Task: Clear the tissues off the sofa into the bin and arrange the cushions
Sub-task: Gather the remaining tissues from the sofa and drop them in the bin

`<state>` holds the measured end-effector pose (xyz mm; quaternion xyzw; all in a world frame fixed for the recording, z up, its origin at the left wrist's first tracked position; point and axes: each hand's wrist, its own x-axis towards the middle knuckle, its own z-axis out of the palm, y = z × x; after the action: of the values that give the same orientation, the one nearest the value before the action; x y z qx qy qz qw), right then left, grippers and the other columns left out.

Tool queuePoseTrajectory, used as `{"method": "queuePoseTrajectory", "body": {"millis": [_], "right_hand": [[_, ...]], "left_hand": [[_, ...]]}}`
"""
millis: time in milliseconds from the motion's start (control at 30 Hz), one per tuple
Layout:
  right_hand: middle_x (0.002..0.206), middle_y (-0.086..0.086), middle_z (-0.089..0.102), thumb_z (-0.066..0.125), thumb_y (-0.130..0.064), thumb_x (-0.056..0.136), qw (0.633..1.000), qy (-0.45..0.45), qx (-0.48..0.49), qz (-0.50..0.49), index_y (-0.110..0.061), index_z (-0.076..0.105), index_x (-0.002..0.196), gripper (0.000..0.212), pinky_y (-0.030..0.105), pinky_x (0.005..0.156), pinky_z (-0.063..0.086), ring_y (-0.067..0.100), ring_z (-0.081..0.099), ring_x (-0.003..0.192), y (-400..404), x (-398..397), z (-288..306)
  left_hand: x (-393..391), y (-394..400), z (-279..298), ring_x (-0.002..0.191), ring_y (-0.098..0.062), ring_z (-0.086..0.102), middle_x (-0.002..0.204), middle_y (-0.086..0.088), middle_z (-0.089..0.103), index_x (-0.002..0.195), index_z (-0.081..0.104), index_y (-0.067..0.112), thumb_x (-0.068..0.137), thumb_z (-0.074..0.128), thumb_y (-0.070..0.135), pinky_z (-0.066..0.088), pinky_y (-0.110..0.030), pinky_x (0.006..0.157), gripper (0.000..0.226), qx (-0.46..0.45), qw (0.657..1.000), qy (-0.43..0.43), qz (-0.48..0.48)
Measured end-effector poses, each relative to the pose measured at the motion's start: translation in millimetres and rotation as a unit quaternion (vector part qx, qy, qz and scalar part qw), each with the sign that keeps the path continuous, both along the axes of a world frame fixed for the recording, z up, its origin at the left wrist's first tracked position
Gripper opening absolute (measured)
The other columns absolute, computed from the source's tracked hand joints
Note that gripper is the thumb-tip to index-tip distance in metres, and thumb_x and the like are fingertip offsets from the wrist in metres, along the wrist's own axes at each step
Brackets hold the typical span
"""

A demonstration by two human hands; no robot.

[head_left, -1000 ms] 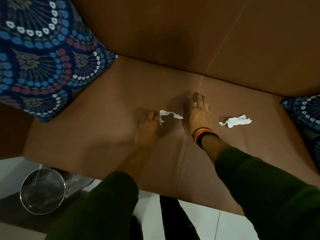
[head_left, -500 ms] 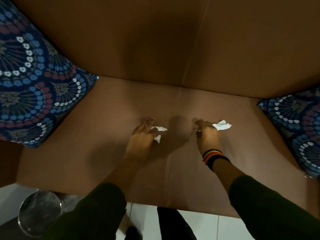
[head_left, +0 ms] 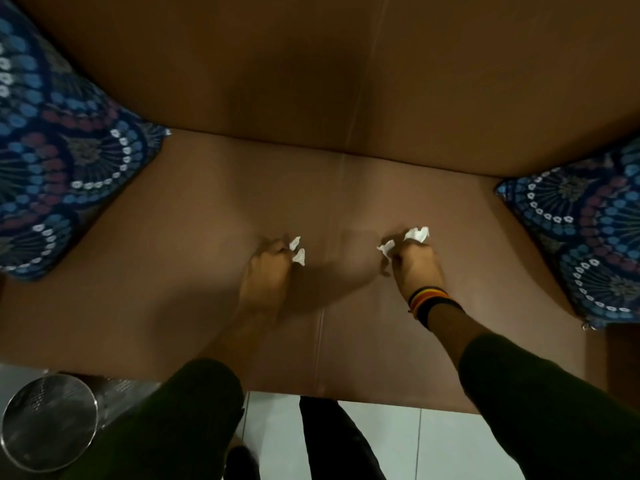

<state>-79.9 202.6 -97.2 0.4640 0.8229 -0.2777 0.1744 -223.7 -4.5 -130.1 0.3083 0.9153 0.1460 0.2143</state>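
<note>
My left hand is closed around a crumpled white tissue on the brown sofa seat; white bits stick out past the fingers. My right hand, with striped bands on the wrist, grips a second white tissue, which shows above and to the left of the fist. A blue patterned cushion leans at the sofa's left end. Another blue patterned cushion sits at the right end. The round metal mesh bin stands on the floor at the lower left.
The brown sofa backrest fills the top of the view. White floor tiles lie below the seat's front edge, with my dark trouser legs between them.
Both hands have closed over the tissues: the left bunched up the one under it, and the right moved right and took the second tissue. The view shifted slightly left.
</note>
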Motion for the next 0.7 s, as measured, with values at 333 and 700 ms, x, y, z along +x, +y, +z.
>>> {"method": "queuePoseTrajectory", "body": {"millis": [333, 700], "right_hand": [[0.117, 0.009, 0.071, 0.055, -0.009, 0.092, 0.975, 0.110, -0.057, 0.184, -0.030, 0.053, 0.139, 0.051, 0.035, 0.087, 0.055, 0.035, 0.069, 0.101, -227.3, -79.7, 51.9], [0.107, 0.014, 0.075, 0.058, -0.001, 0.089, 0.927, 0.079, -0.107, 0.350, -0.014, 0.076, 0.103, 0.026, 0.042, 0.094, 0.056, 0.036, 0.069, 0.102, -522.7, -146.3, -5.1]], "left_hand": [[-23.8, -194.9, 69.1, 0.116, -0.037, 0.065, 0.135, -0.014, 0.064, 0.141, 0.061, 0.014, 0.098, 0.057, 0.003, 0.052, -0.046, 0.100, 0.044, 0.036, 0.989, -0.052, 0.131], [-6.8, -493.8, 32.3, 0.107, -0.028, 0.073, 0.122, -0.013, 0.074, 0.125, 0.072, 0.012, 0.104, 0.054, 0.014, 0.059, -0.039, 0.095, 0.027, -0.069, 0.946, -0.026, 0.315]]}}
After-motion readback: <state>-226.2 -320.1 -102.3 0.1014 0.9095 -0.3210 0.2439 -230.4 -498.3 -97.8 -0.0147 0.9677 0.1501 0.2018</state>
